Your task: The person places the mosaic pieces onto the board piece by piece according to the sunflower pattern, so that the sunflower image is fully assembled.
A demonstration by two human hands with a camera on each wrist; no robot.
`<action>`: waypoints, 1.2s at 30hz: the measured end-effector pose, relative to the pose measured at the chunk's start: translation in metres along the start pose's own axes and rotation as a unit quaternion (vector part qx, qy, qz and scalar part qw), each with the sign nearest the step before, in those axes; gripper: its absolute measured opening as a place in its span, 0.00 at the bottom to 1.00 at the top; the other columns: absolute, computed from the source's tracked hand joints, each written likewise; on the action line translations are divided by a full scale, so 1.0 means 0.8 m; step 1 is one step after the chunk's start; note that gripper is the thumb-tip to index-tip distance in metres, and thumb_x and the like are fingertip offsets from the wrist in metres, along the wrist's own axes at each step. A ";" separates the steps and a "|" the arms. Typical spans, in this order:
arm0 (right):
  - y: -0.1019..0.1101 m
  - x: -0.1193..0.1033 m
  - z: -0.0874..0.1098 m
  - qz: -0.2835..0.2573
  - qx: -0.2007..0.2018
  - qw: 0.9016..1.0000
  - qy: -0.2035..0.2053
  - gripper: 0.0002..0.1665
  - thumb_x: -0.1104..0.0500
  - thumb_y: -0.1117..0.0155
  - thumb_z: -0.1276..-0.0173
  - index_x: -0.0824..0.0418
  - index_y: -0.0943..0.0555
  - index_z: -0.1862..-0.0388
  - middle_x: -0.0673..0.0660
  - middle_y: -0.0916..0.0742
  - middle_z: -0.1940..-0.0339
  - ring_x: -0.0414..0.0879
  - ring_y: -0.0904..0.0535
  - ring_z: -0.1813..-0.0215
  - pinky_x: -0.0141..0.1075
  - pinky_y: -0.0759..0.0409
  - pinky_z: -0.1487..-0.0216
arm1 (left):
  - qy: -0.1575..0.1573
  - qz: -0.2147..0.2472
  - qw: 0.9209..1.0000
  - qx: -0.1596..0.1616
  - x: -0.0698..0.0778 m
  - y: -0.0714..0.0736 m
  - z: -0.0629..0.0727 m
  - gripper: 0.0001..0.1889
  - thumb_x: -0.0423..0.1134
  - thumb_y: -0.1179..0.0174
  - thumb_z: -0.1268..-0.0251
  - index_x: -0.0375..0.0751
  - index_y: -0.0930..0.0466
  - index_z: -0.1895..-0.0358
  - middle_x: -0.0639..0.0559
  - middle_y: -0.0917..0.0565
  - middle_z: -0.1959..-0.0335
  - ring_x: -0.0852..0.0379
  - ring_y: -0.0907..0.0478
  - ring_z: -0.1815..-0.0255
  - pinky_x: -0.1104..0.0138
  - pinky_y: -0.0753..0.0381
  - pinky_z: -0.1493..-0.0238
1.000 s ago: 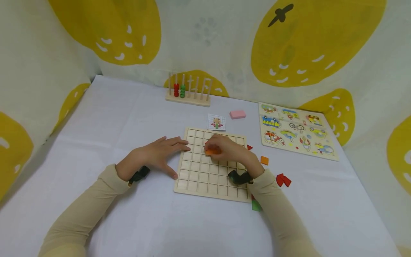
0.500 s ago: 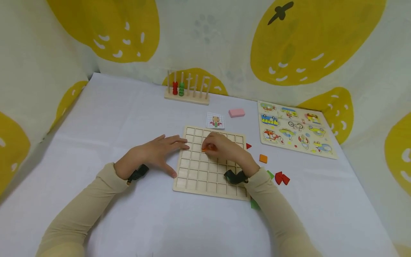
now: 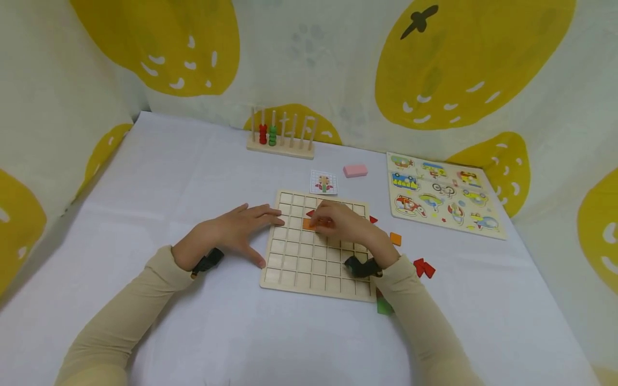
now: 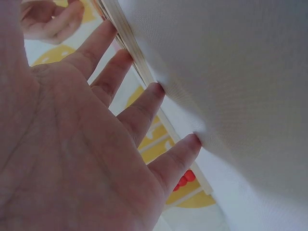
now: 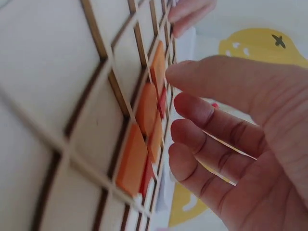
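Note:
A wooden grid board (image 3: pixel 289 262) lies on the table. My left hand (image 3: pixel 241 229) rests at its left side, fingers spread; in the left wrist view the fingertips (image 4: pixel 155 89) meet the board's edge and the white cloth. Over the upper middle of the grid is my right hand (image 3: pixel 340 222), its fingers loosely bent. The right wrist view shows nothing held between its thumb and fingers. The thumb tip (image 5: pixel 175 74) is close to an orange tile (image 5: pixel 157 67); contact is unclear. More orange tiles (image 5: pixel 132 161) and red pieces (image 5: pixel 162 102) sit in neighbouring cells.
Behind the board lie a patterned card (image 3: pixel 322 183) and a pink block (image 3: pixel 355 170). An abacus (image 3: pixel 280 147) stands farther back. A picture puzzle (image 3: pixel 444 195) lies at right. Loose orange (image 3: pixel 395 239), red (image 3: pixel 425 268) and green (image 3: pixel 384 306) pieces lie right of the board.
My right hand has let go of an orange tile, which now shows in a cell left of the fingertips, and has shifted slightly right. A red piece is uncovered. The left hand stays put.

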State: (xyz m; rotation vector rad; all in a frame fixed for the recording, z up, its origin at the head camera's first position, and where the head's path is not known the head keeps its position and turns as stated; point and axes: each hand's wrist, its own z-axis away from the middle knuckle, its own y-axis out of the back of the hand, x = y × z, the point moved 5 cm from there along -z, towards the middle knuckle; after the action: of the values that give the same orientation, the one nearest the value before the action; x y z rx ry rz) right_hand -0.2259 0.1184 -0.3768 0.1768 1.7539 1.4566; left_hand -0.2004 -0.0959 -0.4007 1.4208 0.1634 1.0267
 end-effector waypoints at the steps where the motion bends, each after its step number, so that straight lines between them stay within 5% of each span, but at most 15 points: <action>1: 0.002 0.002 0.004 -0.003 0.004 1.000 0.001 0.05 0.65 0.33 0.34 0.62 0.15 0.60 0.55 0.17 0.60 0.48 0.24 0.56 0.41 0.22 0.52 | 0.000 0.000 1.000 0.000 0.000 0.000 0.000 0.51 0.66 0.29 0.56 0.52 0.39 0.27 0.51 0.44 0.23 0.43 0.55 0.21 0.37 0.56 0.28; 12: 0.032 0.036 0.053 -0.045 0.037 0.997 -0.050 0.08 0.68 0.32 0.38 0.65 0.16 0.58 0.57 0.17 0.59 0.50 0.24 0.60 0.41 0.21 0.59 | 0.010 0.001 1.000 -0.001 0.003 0.001 0.003 0.51 0.64 0.28 0.55 0.51 0.38 0.27 0.51 0.44 0.23 0.43 0.56 0.21 0.38 0.58 0.27; 21: 0.046 0.067 0.099 -0.069 0.059 0.991 -0.094 0.11 0.69 0.32 0.39 0.67 0.17 0.57 0.60 0.17 0.59 0.56 0.24 0.59 0.53 0.22 0.51 | 0.009 0.000 1.000 -0.002 0.004 -0.001 0.002 0.51 0.64 0.28 0.55 0.51 0.39 0.27 0.51 0.44 0.23 0.43 0.56 0.21 0.38 0.58 0.27; 36: 0.055 0.105 0.137 -0.058 0.012 0.978 -0.200 0.06 0.69 0.34 0.39 0.66 0.17 0.63 0.57 0.18 0.65 0.51 0.25 0.60 0.39 0.24 0.59 | 0.017 -0.006 1.000 -0.004 0.003 -0.002 0.002 0.51 0.66 0.29 0.56 0.53 0.39 0.26 0.52 0.45 0.23 0.45 0.56 0.21 0.39 0.58 0.27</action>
State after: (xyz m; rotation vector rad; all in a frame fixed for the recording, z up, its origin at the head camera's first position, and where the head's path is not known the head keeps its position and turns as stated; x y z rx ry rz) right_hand -0.2250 0.2636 -0.3785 0.3498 1.4290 1.2182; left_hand -0.1975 -0.0951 -0.4011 1.3942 0.1930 1.0404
